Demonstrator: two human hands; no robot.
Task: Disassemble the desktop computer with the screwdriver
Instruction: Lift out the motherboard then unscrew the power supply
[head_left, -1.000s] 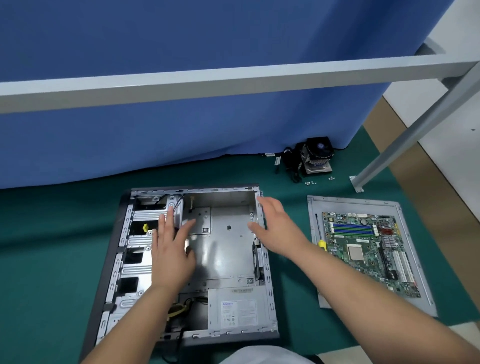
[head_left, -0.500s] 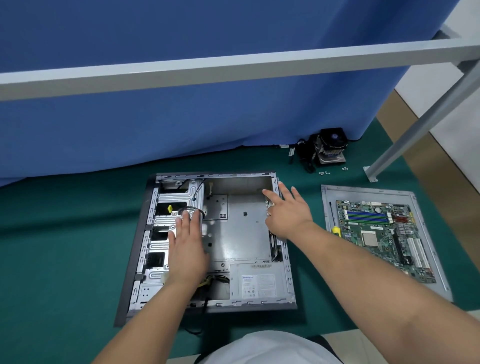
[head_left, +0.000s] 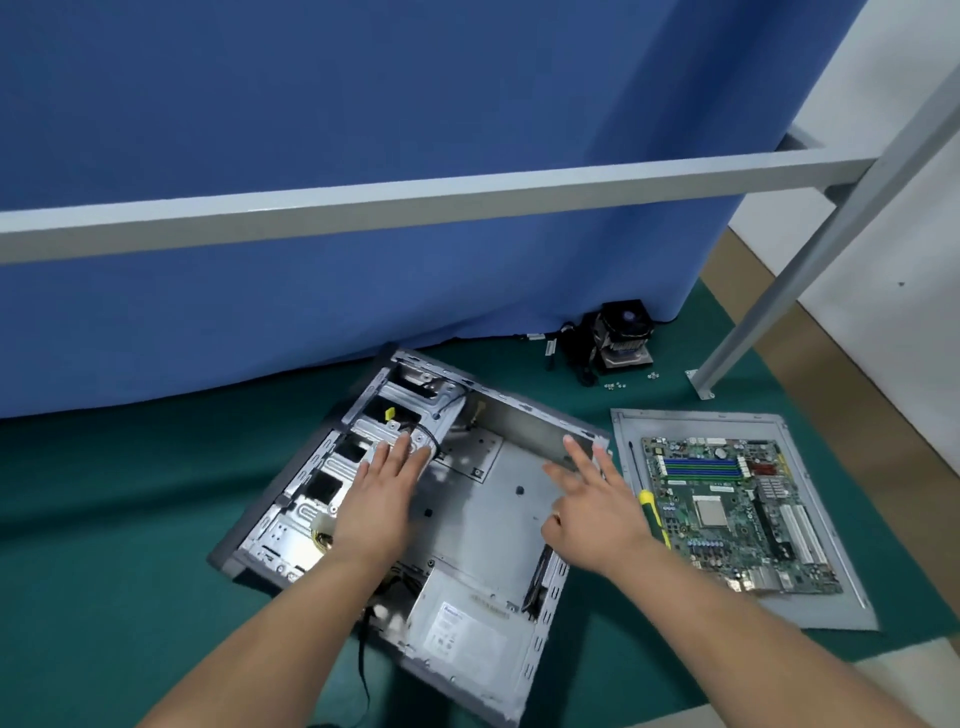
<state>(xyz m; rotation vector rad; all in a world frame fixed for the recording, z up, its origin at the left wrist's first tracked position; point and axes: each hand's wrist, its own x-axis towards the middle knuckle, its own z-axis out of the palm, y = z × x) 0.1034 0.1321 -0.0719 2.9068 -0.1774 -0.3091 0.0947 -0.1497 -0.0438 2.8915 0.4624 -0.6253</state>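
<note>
The open grey computer case (head_left: 483, 509) lies on the green mat, turned at an angle. Its power supply (head_left: 462, 629) sits in the near corner and the drive bays (head_left: 363, 441) along the left side. My left hand (head_left: 382, 499) lies flat with straight fingers on the drive cage. My right hand (head_left: 592, 504) has spread fingers over the case's right wall, near its far corner. The yellow-and-black screwdriver (head_left: 652, 514) lies on the grey side panel (head_left: 727, 613), right of my right hand, beside the removed motherboard (head_left: 727, 509).
A CPU cooler with fan (head_left: 621, 338) and cables lies by the blue curtain, with small screws (head_left: 615, 385) near it. A grey metal frame bar (head_left: 415, 208) crosses the view, and its leg (head_left: 779, 291) stands on the floor at the right.
The case has been rotated clockwise on the mat, its far end swinging right. Both hands stayed on it and turned with it.
</note>
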